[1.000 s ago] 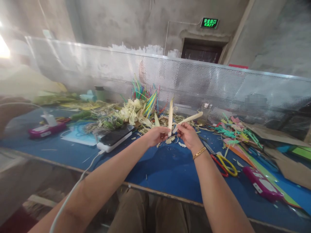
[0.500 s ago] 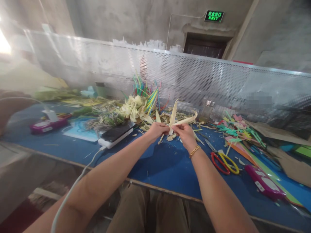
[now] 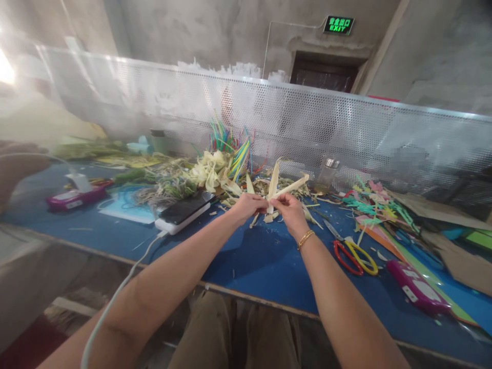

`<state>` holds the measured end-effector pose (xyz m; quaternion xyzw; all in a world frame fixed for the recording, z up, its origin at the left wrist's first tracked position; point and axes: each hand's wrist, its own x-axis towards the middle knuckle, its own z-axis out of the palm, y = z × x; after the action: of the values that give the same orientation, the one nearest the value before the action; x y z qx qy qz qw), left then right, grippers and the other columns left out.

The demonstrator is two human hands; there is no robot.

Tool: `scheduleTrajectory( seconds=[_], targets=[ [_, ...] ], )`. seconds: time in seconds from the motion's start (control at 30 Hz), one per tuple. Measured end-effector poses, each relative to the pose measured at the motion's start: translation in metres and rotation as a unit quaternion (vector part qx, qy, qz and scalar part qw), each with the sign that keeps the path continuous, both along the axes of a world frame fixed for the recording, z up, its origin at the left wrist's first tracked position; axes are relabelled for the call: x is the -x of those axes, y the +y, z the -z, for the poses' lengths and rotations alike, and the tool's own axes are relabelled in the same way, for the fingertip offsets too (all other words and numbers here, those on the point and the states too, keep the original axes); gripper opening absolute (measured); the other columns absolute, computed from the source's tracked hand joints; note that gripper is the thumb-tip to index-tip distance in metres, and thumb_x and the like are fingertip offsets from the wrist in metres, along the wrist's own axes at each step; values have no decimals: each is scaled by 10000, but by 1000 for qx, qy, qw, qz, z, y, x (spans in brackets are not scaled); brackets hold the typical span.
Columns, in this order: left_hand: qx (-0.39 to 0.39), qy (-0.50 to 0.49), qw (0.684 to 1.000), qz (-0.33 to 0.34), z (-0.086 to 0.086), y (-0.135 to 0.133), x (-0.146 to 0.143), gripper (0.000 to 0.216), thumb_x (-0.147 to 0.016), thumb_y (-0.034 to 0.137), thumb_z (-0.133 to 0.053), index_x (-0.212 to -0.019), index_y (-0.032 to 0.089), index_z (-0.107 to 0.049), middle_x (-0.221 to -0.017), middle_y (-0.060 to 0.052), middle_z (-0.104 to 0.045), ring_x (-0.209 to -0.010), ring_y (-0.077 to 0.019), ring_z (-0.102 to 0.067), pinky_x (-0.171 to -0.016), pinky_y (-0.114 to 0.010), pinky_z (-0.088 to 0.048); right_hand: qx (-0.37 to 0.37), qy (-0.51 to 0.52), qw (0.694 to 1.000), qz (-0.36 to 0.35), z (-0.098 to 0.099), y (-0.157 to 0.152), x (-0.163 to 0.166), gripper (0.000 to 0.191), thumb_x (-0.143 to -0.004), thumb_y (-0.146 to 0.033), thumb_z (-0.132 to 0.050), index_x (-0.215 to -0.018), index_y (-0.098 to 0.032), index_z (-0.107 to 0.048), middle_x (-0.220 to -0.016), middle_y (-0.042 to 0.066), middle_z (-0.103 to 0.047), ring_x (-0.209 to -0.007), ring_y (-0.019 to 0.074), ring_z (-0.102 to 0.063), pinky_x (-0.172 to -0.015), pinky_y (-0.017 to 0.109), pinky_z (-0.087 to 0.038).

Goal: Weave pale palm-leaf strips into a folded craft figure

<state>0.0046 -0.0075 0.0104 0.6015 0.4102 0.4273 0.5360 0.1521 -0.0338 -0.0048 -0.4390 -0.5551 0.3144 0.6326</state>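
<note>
Craft workshop: scissors (image 3: 343,240), husk pile (image 3: 210,171), exit sign (image 3: 339,25).

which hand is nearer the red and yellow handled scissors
Right. The right hand is apart from the scissors, to their left and farther from the table's near edge; the left hand is farther left.

A blue-topped table (image 3: 265,271) with a worn, light-brown near edge fills the foreground. Along its far edge stands a silvery perforated metal screen (image 3: 307,118). Behind rises a bare, blotchy grey wall (image 3: 215,31) with a ragged white patch (image 3: 246,72). Beyond the far edge's right half, a green-lit exit sign (image 3: 339,25) hangs above a dark recessed door (image 3: 323,77). White glare (image 3: 5,69) shines beyond the table's far left corner.
</note>
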Motion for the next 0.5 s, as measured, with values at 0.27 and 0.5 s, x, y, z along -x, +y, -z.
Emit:
scheduleTrajectory(
  seconds=[0.27, 0.5],
  targets=[
    [14, -18, 1000, 17, 1, 0, 0, 186, -596, 292, -752, -619, 122, -680, -546, -36, -618, -488, -76, -491, -429, -175, -315, -13, -4, 1000, -3, 3, 1, 2, 327, -627, -459, -728, -640, -214, -512, -564, -61, -477, -523, 93, -387, -528, 233, -339],
    [28, -44, 998, 28, 2, 0, 0, 256, -590, 336, -797, -670, 115, -696, -576, -30, -631, -501, -65, -503, -460, -174, -348, -9, 5, 1000, 22, 6, 4, 3, 353, -627, -484, -723, -678, -220, -496, -559, -65, -461, -523, 100, -403, -519, 237, -346]
  ],
)
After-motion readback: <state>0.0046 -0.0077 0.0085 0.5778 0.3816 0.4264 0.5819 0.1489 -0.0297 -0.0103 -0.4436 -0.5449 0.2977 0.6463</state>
